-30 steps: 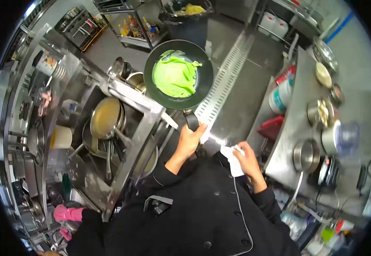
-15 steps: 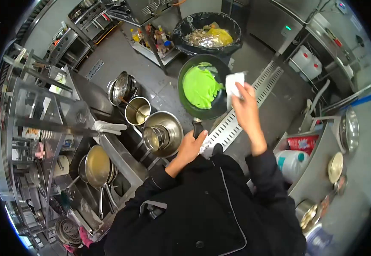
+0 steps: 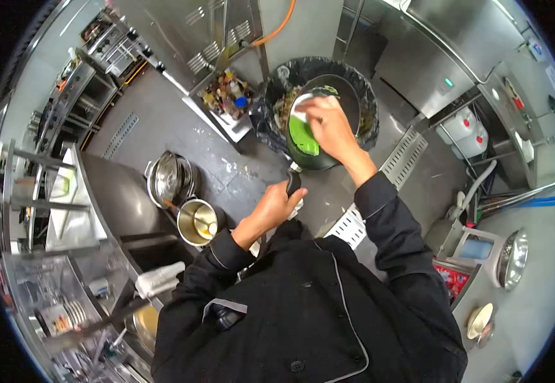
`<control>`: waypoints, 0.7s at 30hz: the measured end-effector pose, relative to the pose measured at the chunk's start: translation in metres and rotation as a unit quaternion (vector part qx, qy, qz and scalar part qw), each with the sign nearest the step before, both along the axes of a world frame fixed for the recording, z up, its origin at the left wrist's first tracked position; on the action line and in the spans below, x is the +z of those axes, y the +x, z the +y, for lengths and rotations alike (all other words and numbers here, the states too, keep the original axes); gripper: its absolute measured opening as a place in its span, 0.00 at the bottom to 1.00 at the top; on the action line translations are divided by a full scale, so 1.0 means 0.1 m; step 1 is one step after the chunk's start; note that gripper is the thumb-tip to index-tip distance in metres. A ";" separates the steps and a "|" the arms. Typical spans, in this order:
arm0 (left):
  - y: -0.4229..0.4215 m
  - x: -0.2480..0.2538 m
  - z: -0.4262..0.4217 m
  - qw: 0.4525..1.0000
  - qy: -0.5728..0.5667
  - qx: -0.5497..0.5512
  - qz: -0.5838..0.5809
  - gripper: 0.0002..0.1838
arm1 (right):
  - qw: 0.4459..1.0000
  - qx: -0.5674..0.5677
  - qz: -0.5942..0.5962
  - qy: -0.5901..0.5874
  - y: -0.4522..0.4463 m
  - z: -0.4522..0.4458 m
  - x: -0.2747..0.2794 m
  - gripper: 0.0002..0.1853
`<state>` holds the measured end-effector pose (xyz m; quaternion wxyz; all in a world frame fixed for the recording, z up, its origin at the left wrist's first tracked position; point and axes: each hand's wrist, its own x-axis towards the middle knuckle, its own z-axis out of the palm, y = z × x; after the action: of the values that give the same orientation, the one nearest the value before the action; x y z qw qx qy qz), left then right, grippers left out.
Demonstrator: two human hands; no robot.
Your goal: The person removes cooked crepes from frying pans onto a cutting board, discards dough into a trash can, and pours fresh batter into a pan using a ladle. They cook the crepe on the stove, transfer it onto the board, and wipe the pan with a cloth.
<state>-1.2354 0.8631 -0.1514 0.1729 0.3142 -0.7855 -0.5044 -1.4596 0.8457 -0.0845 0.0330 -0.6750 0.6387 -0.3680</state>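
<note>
My left hand (image 3: 271,207) is wrapped round the black handle of a dark frying pan (image 3: 348,96). The pan is held over a bin (image 3: 268,131) lined with a black bag. My right hand (image 3: 332,127) is inside the pan, its fingers closed on a white cloth or paper (image 3: 300,110) at the pan's left side. Bright green food (image 3: 303,135) lies beneath and beside those fingers, partly hidden by them. Mixed scraps show in the bin to the left of the pan.
A pot with a spoon (image 3: 196,222) and stacked steel pans (image 3: 170,180) are at the left. Bottles (image 3: 228,96) stand on a low shelf left of the bin. A floor drain grate (image 3: 404,158) is at the right, with white canisters (image 3: 466,132) beyond.
The pan has come over the bin as the view turned. My right hand has moved left from the pan's right edge into it with the white cloth or paper. Less green food shows.
</note>
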 end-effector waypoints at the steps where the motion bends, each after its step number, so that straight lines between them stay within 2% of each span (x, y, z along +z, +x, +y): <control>1: -0.09 0.04 -0.24 1.000 0.004 0.004 -0.012 0.23 | 0.997 0.040 0.047 0.040 -0.10 -0.11 0.03 0.15; 2: -0.16 0.07 -0.44 1.000 0.011 0.009 -0.026 0.23 | 0.989 0.081 0.092 0.081 -0.20 -0.21 0.04 0.15; 3: -0.22 0.07 -0.59 0.999 0.021 0.014 -0.040 0.23 | 0.989 0.080 0.087 0.086 -0.33 -0.27 0.05 0.15; 6: -0.44 0.02 -1.00 0.999 -0.018 0.021 -0.026 0.22 | 0.993 -0.099 -0.030 0.063 -0.79 -0.53 0.22 0.15; 7: -0.52 0.00 -1.13 0.999 -0.039 0.024 -0.019 0.22 | 0.993 -0.098 -0.032 0.061 -0.86 -0.72 0.21 0.15; 10: -0.73 0.10 -1.37 0.998 -0.054 0.012 -0.033 0.21 | 0.995 -0.043 -0.006 -0.087 -0.87 -1.20 0.08 0.14; 11: -0.85 0.14 -1.47 0.997 -0.069 0.011 -0.031 0.21 | 0.995 -0.037 -0.005 -0.089 -1.01 -1.25 0.04 0.14; 14: -1.06 0.11 -1.67 0.994 -0.086 0.043 -0.041 0.21 | 0.974 0.024 0.215 0.071 -1.41 -1.23 -0.15 0.14; 15: -1.13 0.12 -1.74 0.993 -0.096 0.055 -0.045 0.20 | 0.975 0.027 0.212 0.068 -1.44 -1.29 -0.16 0.14; 18: -1.32 0.12 -1.86 0.995 -0.075 0.050 -0.051 0.20 | 0.994 -0.059 0.010 -0.092 -1.32 -1.45 0.00 0.14; 19: -1.34 0.11 -1.85 0.996 -0.063 0.043 -0.055 0.20 | 0.994 -0.058 0.001 -0.089 -1.36 -1.47 -0.08 0.14; 21: -1.43 0.12 -1.85 0.995 -0.056 0.043 -0.065 0.20 | 0.991 0.044 0.122 -0.039 -1.52 -1.53 -0.22 0.13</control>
<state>-1.3783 0.6777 -0.1398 0.1607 0.3694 -0.8078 -0.4303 -1.6119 0.6924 -0.1069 -0.0552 -0.7433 0.5925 -0.3057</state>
